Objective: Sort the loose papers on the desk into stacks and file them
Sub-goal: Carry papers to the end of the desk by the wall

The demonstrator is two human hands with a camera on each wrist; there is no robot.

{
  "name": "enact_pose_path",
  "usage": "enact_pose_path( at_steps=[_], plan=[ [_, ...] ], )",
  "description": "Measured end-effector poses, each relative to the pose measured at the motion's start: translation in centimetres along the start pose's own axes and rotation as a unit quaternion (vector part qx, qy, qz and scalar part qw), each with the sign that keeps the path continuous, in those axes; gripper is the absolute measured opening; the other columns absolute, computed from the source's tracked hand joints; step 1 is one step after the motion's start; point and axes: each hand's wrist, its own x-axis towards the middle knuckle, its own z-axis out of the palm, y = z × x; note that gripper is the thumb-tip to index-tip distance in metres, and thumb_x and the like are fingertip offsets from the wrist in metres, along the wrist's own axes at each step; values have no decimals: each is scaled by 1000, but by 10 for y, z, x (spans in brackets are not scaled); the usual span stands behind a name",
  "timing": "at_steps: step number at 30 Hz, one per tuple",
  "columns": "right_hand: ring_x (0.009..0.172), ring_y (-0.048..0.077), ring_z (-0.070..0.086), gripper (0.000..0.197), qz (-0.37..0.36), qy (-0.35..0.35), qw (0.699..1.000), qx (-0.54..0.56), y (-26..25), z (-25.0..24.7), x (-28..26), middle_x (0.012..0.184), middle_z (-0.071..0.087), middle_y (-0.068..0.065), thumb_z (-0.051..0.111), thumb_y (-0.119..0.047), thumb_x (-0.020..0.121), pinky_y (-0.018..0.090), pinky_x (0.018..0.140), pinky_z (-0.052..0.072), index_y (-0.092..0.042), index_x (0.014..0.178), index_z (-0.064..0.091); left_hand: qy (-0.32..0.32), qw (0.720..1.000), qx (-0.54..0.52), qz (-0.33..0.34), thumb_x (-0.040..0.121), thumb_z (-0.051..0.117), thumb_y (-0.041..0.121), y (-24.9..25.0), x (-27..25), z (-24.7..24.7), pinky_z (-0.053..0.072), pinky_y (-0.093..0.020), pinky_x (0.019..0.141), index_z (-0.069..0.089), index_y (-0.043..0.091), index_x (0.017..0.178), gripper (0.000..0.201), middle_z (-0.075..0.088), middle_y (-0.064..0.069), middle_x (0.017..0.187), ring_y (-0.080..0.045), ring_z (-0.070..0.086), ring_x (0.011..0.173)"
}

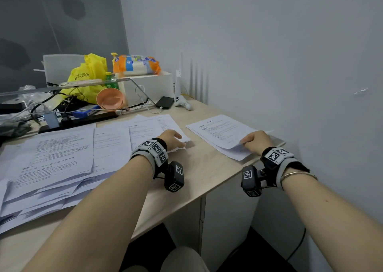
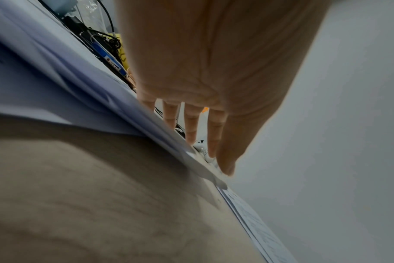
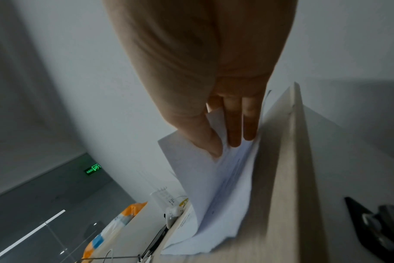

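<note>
We see the loose papers [image 1: 51,157] spread in an overlapping heap across the wooden desk [image 1: 203,168], and we take the small stack [image 1: 219,132] near the wall as our landmark. That small stack lies flat on the desk, apart from the heap, with a strip of bare wood between them.

Our right hand [image 1: 257,142] is at the near corner of the small stack. In the right wrist view the thumb sits on top of the upper sheets while the fingers [image 3: 234,124] go beneath them, so the hand pinches the top sheets and lifts their edge off the rest of the stack.

Our left hand [image 1: 172,139] lies to the left of the small stack, across the bare strip, on the nearest sheets of the heap. In the left wrist view its fingers [image 2: 191,124] are straight and slightly spread, reaching down onto the paper, and it grips nothing.

Farther from us than the small stack, a white controller [image 1: 182,102] and a black phone [image 1: 164,102] lie on the desk. Left of those stand a white box [image 1: 149,87] with an orange packet [image 1: 135,64] on top, a pink bowl [image 1: 110,99], a yellow bag [image 1: 89,74] and a tangle of cables [image 1: 62,105].
</note>
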Motion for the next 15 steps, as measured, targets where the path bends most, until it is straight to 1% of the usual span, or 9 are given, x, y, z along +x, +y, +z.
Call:
enact_pose_path(
  at_steps=[3,5,6,7,8,10,12,15],
  plan=[
    [103,23,62,31,7,-8,1000,-25,3,-3,-3,105,71,7,48,5,83,20,80,42,-11,83,74,1,1000,-7,0,86,67,26,2,-3,1,32,-22,96,54,11,128,47,48,-6,138,-20,44,129],
    [108,23,59,35,13,-16,999,-51,4,-4,-7,115,67,7,45,5,84,19,82,41,-14,85,74,5,1000,-6,-1,86,66,26,2,-4,2,32,-22,94,55,11,127,45,49,-6,137,-20,45,128],
    [109,22,58,38,20,-13,997,-68,5,-5,-9,122,63,7,44,4,84,20,84,42,-19,86,75,5,1000,-5,-1,86,66,26,1,-5,2,33,-22,94,55,11,127,45,50,-6,137,-20,46,127],
    [110,23,56,40,29,-2,995,-90,5,-6,-12,127,58,7,44,1,84,23,87,44,-25,85,74,6,1000,-8,-3,86,66,25,1,-7,1,32,-22,93,55,11,127,44,50,-6,137,-20,46,127],
    [113,24,52,40,37,14,992,-121,4,-8,-15,129,55,6,45,-1,83,29,92,45,-30,85,73,6,1000,-8,-3,86,66,25,1,-9,0,32,-22,93,56,11,126,44,51,-5,136,-20,46,127],
    [121,29,41,39,40,42,981,-185,1,-10,-21,127,50,6,46,-5,85,40,103,37,-34,90,71,10,1000,-4,-2,87,65,24,1,-11,-2,32,-24,98,56,11,126,42,51,-5,136,-20,45,127],
    [122,31,36,38,35,65,977,-199,-5,-9,-25,125,47,7,46,-6,85,42,106,33,-33,95,70,15,1000,1,2,87,65,24,1,-15,-4,32,-26,103,56,12,126,41,50,-6,137,-21,44,129],
    [121,31,38,37,11,82,982,-168,-20,-3,-31,124,47,8,44,-6,83,41,103,36,-30,97,68,33,999,4,13,88,64,23,-1,-21,-11,32,-28,105,57,12,124,39,50,-5,137,-20,45,129]
  ],
)
